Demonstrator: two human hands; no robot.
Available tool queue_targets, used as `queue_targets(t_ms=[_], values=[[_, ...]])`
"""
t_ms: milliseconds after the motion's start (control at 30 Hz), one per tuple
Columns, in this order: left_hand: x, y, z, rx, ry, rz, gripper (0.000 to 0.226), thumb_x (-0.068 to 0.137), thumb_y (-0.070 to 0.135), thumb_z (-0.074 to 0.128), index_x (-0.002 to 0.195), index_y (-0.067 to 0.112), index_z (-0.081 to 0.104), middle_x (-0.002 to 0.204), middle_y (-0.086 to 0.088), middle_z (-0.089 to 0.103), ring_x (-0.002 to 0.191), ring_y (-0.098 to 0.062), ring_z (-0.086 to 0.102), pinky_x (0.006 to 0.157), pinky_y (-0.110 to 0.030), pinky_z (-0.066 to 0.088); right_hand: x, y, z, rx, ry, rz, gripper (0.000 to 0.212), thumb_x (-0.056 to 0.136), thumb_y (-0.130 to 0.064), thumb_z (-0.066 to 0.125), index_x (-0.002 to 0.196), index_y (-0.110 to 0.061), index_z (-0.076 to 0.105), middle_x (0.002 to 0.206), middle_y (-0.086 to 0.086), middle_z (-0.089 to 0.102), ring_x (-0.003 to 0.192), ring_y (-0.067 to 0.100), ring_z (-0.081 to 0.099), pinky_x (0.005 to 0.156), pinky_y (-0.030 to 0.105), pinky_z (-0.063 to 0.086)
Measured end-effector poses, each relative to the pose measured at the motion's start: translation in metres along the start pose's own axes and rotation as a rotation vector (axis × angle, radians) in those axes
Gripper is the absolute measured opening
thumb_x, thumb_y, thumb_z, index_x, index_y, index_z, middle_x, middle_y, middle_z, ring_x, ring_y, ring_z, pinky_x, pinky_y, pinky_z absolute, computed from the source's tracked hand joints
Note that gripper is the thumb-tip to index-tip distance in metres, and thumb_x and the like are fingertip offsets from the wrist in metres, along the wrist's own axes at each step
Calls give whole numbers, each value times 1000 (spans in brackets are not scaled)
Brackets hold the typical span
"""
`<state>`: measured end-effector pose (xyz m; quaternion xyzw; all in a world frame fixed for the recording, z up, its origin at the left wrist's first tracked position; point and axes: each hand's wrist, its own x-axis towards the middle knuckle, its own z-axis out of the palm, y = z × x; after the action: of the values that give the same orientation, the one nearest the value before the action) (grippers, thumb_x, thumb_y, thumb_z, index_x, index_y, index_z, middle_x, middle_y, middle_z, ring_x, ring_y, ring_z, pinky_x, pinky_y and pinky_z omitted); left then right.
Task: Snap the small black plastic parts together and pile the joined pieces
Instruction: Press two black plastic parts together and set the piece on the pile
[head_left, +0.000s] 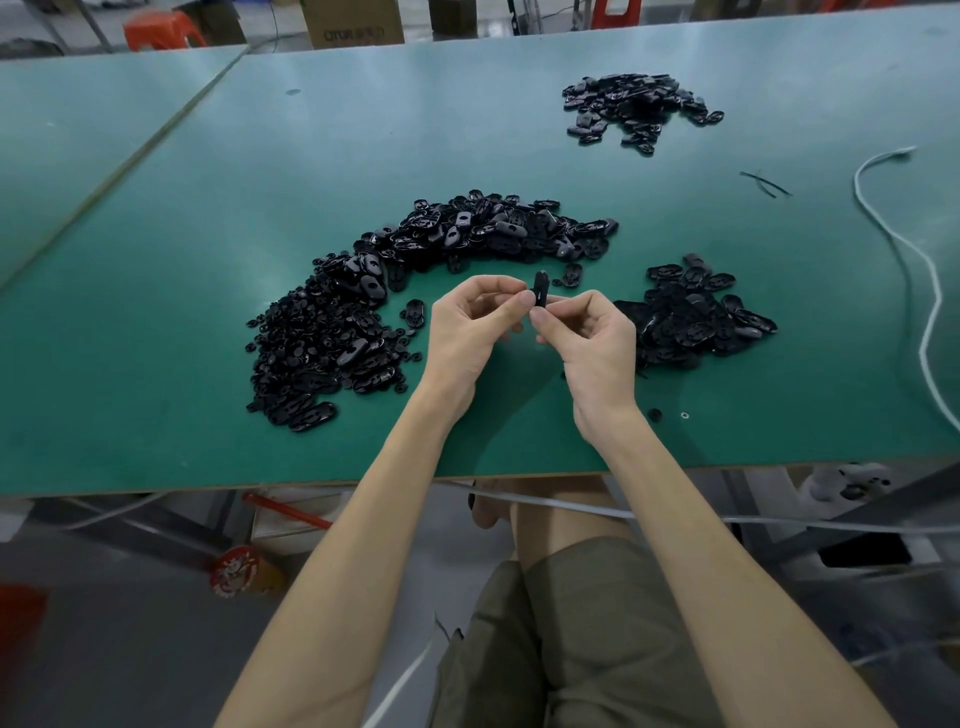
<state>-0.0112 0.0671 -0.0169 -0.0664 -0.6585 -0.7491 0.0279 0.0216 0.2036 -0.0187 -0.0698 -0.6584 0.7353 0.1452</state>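
Just above the middle of the frame, both hands meet over the green table (156, 312) and pinch one small black part (540, 291) between them. The left hand (467, 327) holds its upper half with thumb and curled fingers, and the right hand (597, 338) grips its lower end. The part stands on edge, clear of the table. Whether it is already two pieces clicked together or one piece waiting for its mate is too small to tell. To the left of the hands a big heap (363, 312) of black ovals and tiny round bits curves up toward the centre. A smaller heap (696, 317) lies just right of the right hand, and a third heap (639, 106) sits well apart in the upper right. The main risk is probably a crooked press: with so little to hold, uneven thumb pressure could seat the pieces half way or flick one out of the fingers. A dropped piece would vanish among the look-alike heaps close on both sides or roll off the near edge, where two stray bits (655, 414) already lie. A white cable (924, 291) along the right edge could snag an arm reaching for the far heap.
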Motion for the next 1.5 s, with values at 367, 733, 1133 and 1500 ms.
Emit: queue_targets(t_ms=[367, 733, 1133, 1500], values=[[0, 0, 2, 35, -23, 1, 14, 87, 12, 81, 98, 9, 74, 80, 1, 72, 66, -9, 60, 64, -19, 48, 0, 3, 1, -127, 29, -45, 24, 90, -3, 77, 79, -15, 60, 98, 2, 76, 86, 20, 68, 89, 51, 58], [-1, 1, 4, 49, -37, 8, 9, 90, 10, 79, 97, 9, 73, 81, 0, 72, 65, -8, 60, 66, -17, 49, 0, 4, 1, -121, 40, -62, 28, 90, -4, 77, 76, -19, 58, 99, -1, 77, 91, 19, 72, 92, 53, 57], [0, 1, 3, 47, -37, 8, 13, 89, 10, 80, 99, 6, 72, 80, 0, 70, 69, -6, 61, 68, -18, 50, -1, 3, 2, -189, 31, -97, 30, 90, -10, 78, 75, -24, 57, 95, -14, 75, 91, 17, 71, 89, 53, 58], [0, 0, 3, 68, -63, 50, 18, 88, 18, 82, 105, 16, 78, 100, -13, 74, 86, -14, 58, 81, -19, 49, -2, -1, 2, -176, 6, -117, 29, 94, -9, 74, 78, -22, 54, 88, -1, 71, 78, 15, 61, 84, 53, 56]])
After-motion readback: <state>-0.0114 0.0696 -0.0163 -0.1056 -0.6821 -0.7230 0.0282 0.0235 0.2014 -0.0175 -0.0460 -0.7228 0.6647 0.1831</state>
